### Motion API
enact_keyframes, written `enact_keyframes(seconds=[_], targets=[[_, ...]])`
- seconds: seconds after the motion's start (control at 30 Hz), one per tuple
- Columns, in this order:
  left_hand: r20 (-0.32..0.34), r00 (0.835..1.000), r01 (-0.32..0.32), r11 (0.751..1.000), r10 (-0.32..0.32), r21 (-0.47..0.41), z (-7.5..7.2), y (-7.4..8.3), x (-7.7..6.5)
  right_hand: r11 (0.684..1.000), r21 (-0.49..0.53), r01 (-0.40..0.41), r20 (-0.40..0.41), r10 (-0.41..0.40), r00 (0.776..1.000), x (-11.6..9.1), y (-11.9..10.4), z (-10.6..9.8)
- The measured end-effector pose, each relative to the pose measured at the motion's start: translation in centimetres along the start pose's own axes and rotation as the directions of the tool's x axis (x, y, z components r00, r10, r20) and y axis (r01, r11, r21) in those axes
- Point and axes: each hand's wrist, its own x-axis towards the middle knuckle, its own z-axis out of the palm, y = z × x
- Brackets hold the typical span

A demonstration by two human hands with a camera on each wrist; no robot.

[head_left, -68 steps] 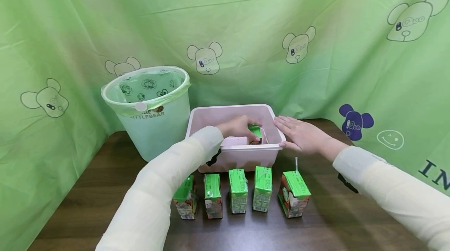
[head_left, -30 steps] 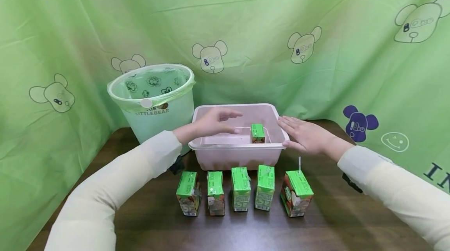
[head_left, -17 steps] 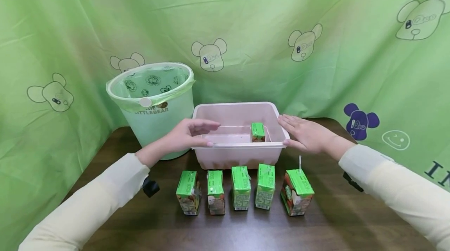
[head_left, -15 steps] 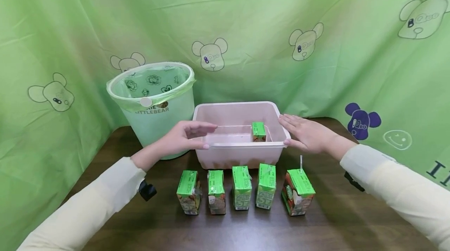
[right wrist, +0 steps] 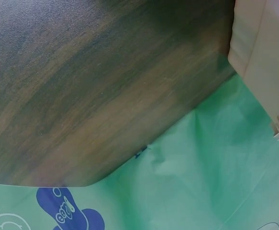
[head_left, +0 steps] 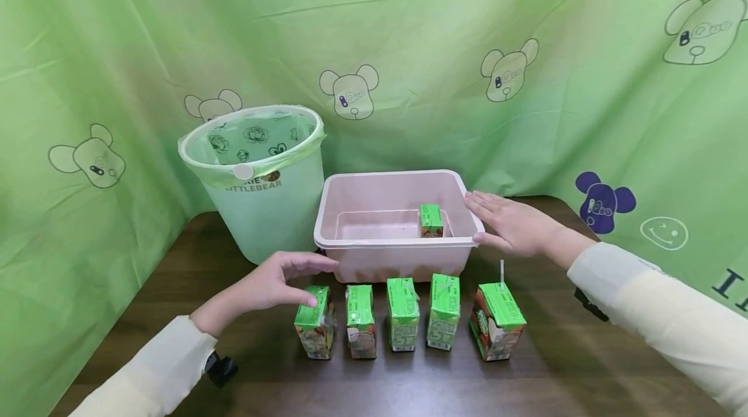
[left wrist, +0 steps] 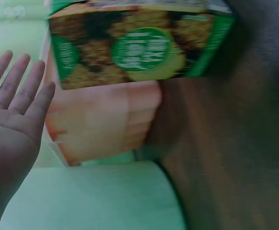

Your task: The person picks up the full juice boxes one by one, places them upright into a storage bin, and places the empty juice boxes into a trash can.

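My left hand (head_left: 265,284) holds nothing, its thumb and fingers spread apart. Its fingertips hover at the top of the leftmost juice box (head_left: 315,336), which has a green top. In the left wrist view that juice box (left wrist: 129,48) is close beside the open palm (left wrist: 10,132). My right hand (head_left: 517,225) lies with straight fingers against the right rim of the pink plastic tub (head_left: 397,261). Inside the tub, at its right side, stands one juice box (head_left: 431,221). Only a sliver of the right hand shows in the right wrist view.
Several more juice boxes line up before the tub: one (head_left: 361,323), one (head_left: 402,313), one (head_left: 443,313), and the rightmost (head_left: 498,326) with a straw (head_left: 502,273) sticking up. A mint bin (head_left: 269,222) with a liner stands left of the tub. Green cloth (head_left: 409,27) hangs behind the dark wooden table (head_left: 409,391).
My left hand let go of the juice box inside the tub, drew out to the left, then came down toward the leftmost box in the row. The right hand kept its place at the rim.
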Motion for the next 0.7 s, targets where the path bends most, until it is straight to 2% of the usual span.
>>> enact_keyframes(seconds=[0.17,0.3,0.53,0.7], targets=[[0.012,1.0,-0.006,1.0,0.006,-0.006,0.3,-1.6,-1.5,1.0,0.006,0.001,-0.004,-0.001,1.0,0.0,0.0,0.0],[0.019,1.0,-0.012,1.0,0.012,0.0,0.5,-2.4,-2.1,1.0,0.007,-0.005,-0.004,0.005,1.0,-0.2,0.2,0.1],[0.027,0.999,-0.022,0.999,0.023,-0.046,1.3,-3.3,-2.3,1.0,0.007,-0.006,-0.004,0.006,1.0,-0.2,0.3,0.2],[0.041,0.999,0.002,0.997,0.001,-0.083,1.6,-3.9,-2.4,1.0,0.016,-0.007,-0.013,0.007,1.0,-0.2,0.3,0.4]])
